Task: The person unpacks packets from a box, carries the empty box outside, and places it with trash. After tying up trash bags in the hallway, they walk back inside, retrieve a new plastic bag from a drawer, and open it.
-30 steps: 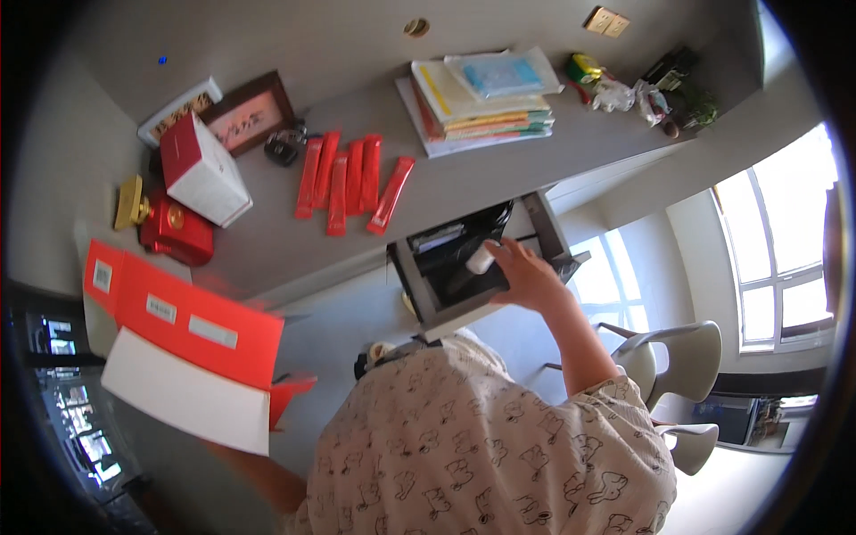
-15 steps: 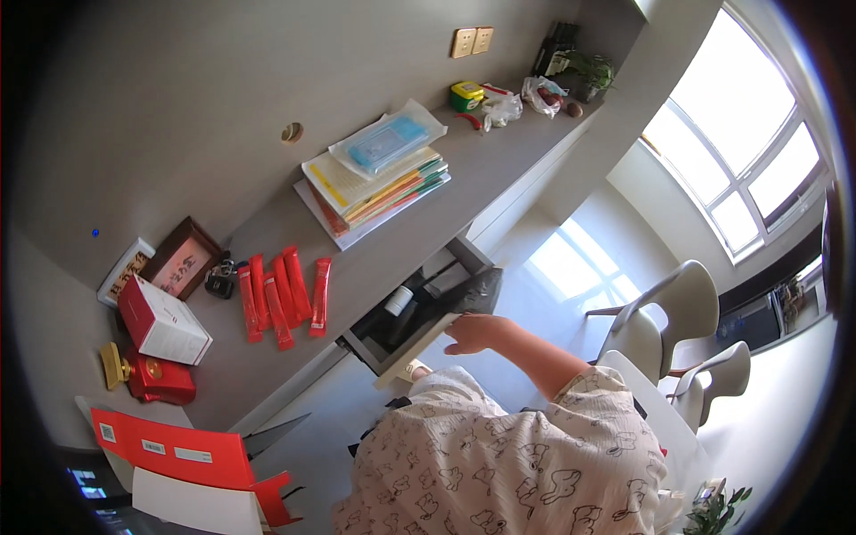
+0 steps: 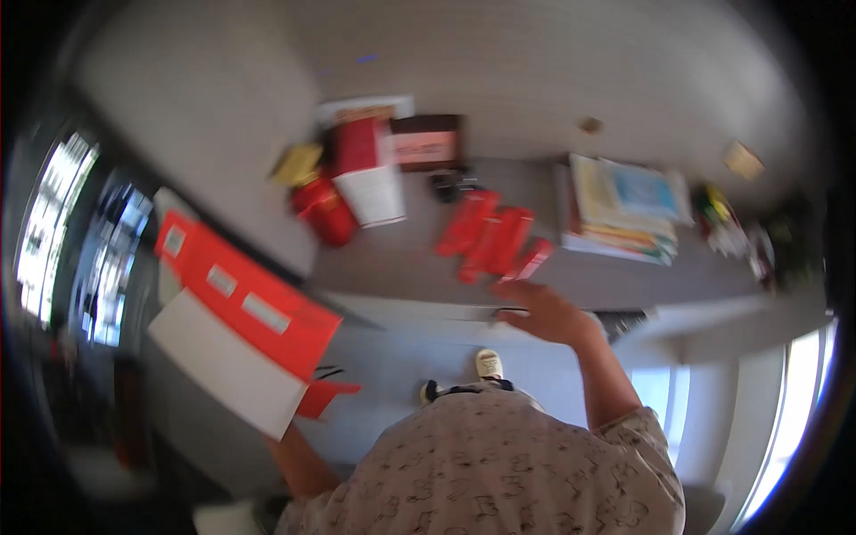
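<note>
one right hand, fingers spread and empty, near red sachets; one left hand, grip hidden behind unfolded carton, best held steady.

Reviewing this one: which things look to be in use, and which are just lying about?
Likely in use:
opened red-and-white carton, the left forearm running up behind it
red sachets, near the open right hand; contact unclear

Lying about:
stack of papers
maroon-and-white box
red container
dark-framed picture
</note>
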A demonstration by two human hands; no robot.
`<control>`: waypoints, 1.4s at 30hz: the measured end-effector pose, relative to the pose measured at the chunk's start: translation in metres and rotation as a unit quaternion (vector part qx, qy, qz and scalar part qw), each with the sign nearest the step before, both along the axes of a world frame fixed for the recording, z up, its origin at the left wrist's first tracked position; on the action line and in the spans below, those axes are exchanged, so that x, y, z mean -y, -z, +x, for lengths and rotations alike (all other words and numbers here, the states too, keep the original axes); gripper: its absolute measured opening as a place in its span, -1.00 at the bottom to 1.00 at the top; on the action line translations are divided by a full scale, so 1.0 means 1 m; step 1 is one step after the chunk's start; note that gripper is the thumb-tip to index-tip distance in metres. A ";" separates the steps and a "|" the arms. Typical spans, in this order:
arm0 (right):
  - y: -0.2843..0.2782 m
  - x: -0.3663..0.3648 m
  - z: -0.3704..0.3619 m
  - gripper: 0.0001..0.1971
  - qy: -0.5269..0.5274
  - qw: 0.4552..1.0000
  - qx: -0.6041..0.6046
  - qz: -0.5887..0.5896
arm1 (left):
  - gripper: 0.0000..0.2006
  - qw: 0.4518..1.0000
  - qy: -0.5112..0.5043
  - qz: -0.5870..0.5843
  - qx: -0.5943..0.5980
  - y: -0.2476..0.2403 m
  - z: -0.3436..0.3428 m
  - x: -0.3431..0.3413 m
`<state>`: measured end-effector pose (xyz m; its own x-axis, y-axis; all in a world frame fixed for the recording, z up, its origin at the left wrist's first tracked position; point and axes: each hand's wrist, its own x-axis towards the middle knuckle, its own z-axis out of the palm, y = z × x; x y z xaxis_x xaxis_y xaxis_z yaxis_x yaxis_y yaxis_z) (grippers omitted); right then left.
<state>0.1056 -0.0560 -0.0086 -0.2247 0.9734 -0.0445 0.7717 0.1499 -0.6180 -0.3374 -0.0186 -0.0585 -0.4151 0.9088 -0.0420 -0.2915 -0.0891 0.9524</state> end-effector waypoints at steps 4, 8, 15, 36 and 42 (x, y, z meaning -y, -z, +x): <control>-0.005 -0.071 -0.029 -0.50 -0.061 0.991 -0.098 0.067 | -0.37 0.998 -0.062 0.019 0.020 -0.008 -0.022 0.040; -0.024 -0.139 -0.090 -0.36 0.017 0.986 -0.117 0.120 | -0.36 0.992 -0.124 0.006 0.019 -0.001 -0.036 0.092; -0.036 -0.224 -0.158 -0.16 0.138 0.960 0.051 0.239 | -0.35 0.988 -0.150 -0.021 0.029 0.016 -0.026 0.129; -0.076 -0.168 -0.017 -0.47 -0.021 0.954 -0.258 0.152 | -0.63 0.994 0.078 -0.081 0.001 0.014 0.038 0.095; -0.084 -0.151 0.002 -0.38 -0.031 0.953 -0.250 0.168 | -0.65 0.983 0.144 -0.116 0.004 0.025 0.054 0.077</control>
<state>0.1077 0.0954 0.0750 -0.1934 0.8979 0.3955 0.3758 0.4401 -0.8155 -0.2836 -0.0955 -0.0833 -0.1414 0.9542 -0.2638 -0.2810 0.2168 0.9349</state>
